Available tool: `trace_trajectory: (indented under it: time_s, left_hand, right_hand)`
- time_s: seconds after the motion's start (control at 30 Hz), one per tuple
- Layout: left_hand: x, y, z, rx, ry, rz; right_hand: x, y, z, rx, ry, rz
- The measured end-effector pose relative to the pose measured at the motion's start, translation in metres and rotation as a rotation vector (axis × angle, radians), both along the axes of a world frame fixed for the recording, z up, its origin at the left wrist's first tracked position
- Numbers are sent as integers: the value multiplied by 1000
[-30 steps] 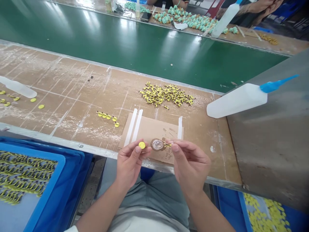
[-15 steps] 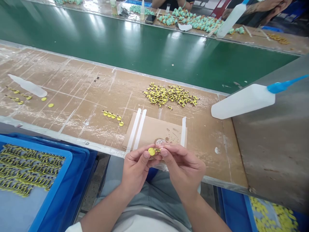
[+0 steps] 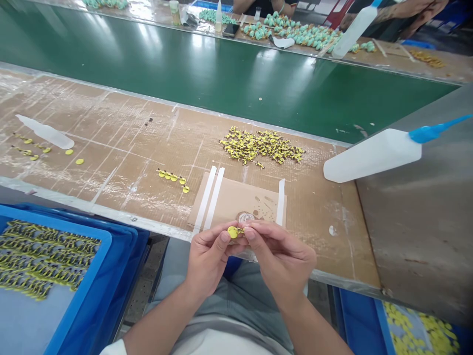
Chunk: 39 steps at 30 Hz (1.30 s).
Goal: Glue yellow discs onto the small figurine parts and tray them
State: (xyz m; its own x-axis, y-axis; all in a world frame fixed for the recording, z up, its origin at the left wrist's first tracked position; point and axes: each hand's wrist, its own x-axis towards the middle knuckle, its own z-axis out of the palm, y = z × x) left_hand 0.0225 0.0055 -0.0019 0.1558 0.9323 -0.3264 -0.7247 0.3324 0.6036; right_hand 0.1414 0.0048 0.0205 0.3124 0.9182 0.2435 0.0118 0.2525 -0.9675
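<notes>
Between the thumb and fingers of my left hand (image 3: pixel 210 254) is a yellow disc (image 3: pixel 232 232), held at the front edge of the bench. My right hand (image 3: pixel 279 251) pinches a small yellow-and-dark figure piece (image 3: pixel 241 230) against the disc's right side; fingertips partly cover it. Just beyond my fingers, a round blob of clear glue (image 3: pixel 246 217) sits on a taped cardboard sheet (image 3: pixel 240 195). A heap of small yellow-and-dark pieces (image 3: pixel 258 145) lies behind the sheet. Left of it, several discs with pieces attached (image 3: pixel 173 178) form a short row.
A white bottle with a blue nozzle (image 3: pixel 373 155) leans at the metal panel (image 3: pixel 421 212) on the right. Blue trays (image 3: pixel 105 246) with finished-looking rows stand lower left; a tray of yellow discs (image 3: pixel 384 328) sits lower right. Across the green belt (image 3: pixel 185 74) are other people's arms.
Both hands stay almost where they were, still pinching the disc and the small piece. The view shifts very slightly.
</notes>
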Motion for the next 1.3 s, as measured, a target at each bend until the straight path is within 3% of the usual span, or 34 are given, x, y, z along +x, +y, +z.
trace_trajectory:
  time_s: [0.73, 1.3]
  left_hand:
    - [1, 2, -6, -24, 67, 10]
    - [-3, -1, 2, 8, 100, -1]
  right_hand:
    - [4, 2, -9, 5, -80, 14]
    - [9, 2, 0, 104, -178, 100]
